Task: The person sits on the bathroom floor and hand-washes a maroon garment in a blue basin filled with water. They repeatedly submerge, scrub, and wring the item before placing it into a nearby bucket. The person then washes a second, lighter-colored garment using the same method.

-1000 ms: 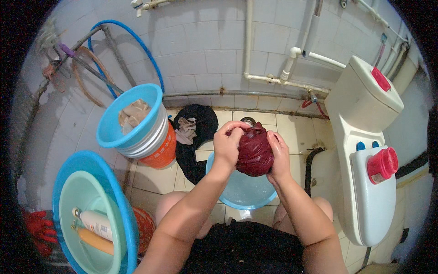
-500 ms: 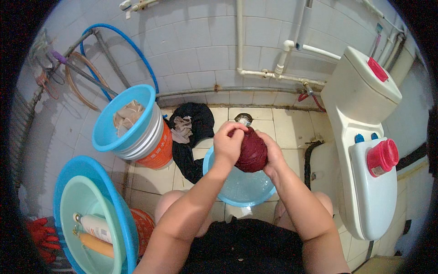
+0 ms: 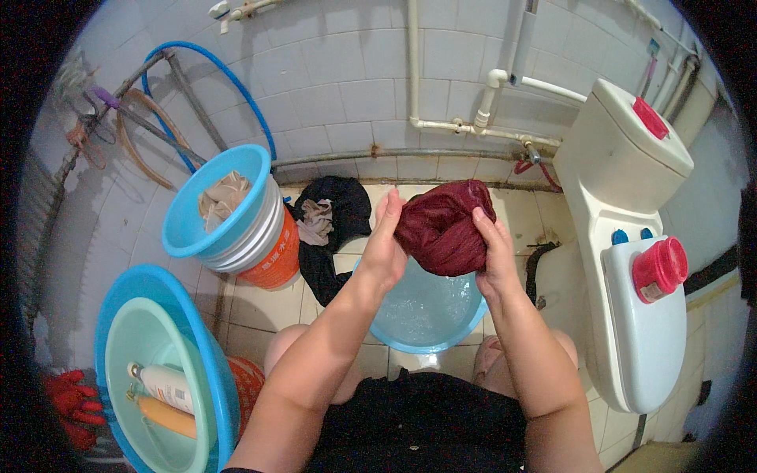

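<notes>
Gloves (image 3: pixel 75 404) lie at the far left. Next, a green tub (image 3: pixel 130 335) sits in a blue tub (image 3: pixel 222 382) and holds 2 bottles (image 3: pixel 169 386). A blue basin (image 3: pixel 246 217) sits on a bucket (image 3: pixel 272 256). The left hand (image 3: pixel 384 248) is flat, fingers straight, against the left side of a dark red cloth (image 3: pixel 449 229). The cloth is up over a blue bowl (image 3: pixel 426 315) of water. The right hand (image 3: pixel 497 251) grips the cloth's right side. Far right is a white toilet (image 3: pixel 650 355).
</notes>
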`<state>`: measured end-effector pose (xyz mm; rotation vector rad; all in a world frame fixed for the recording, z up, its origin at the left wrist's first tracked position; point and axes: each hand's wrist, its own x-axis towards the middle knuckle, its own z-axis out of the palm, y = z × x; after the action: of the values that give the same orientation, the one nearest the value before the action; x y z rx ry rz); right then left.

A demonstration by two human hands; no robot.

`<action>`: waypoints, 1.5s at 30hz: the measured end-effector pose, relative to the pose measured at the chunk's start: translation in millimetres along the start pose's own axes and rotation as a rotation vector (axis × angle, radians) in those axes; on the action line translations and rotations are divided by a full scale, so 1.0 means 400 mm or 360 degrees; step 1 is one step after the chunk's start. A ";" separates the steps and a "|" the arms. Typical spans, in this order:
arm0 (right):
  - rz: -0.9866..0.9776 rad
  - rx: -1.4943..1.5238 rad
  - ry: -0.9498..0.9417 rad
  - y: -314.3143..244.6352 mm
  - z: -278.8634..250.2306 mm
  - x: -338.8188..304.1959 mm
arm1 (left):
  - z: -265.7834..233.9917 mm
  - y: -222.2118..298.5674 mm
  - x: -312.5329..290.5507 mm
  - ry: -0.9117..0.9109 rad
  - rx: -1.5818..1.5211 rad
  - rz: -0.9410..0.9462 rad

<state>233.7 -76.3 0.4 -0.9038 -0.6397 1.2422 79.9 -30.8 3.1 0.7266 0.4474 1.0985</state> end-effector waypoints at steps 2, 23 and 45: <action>-0.0280 -0.0226 0.0014 -0.015 0.019 -0.013 | -0.038 0.001 0.004 -0.0187 -0.0376 -0.0494; 0.0361 0.0341 0.0290 0.085 0.041 -0.010 | 0.046 -0.058 -0.039 0.0340 0.1446 0.0803; 0.0601 0.0252 -0.0114 0.029 0.005 -0.009 | -0.037 -0.013 0.007 -0.0078 0.0375 0.0152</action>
<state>225.4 -78.7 -8.3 -0.8743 -0.4292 1.6450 74.8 -25.1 -10.8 0.9888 0.5101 1.1260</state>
